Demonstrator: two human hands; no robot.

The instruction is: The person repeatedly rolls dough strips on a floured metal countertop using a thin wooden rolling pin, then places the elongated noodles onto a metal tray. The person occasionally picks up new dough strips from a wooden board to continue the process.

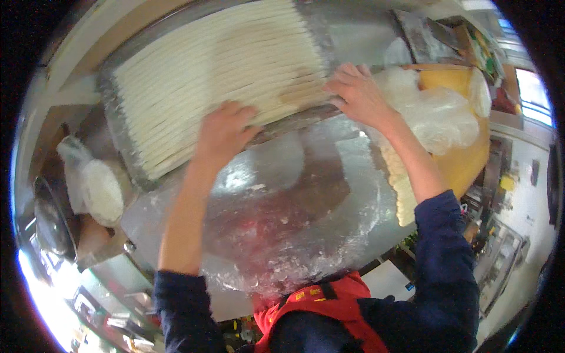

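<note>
Long pale dough strips [212,75] lie side by side on a dark, floured tray [126,145] across the far side of the work surface. Over their near edge is my left hand [225,132], blurred, thumb and fingers apart. My right hand [359,92] is at the strips' right end, close to the tray's near right corner, fingers bent and thumb apart. Nothing shows in either hand, though whether the fingertips touch the dough is not clear. Below both hands spreads a shiny metal worktop [282,212] dusted with flour.
Scalloped pale dough [399,189] lies under my right forearm. Crumpled clear plastic [441,119] covers part of a yellow board [459,170]. At left are a plastic bag of white powder [103,194] and a dark round metal vessel [54,220].
</note>
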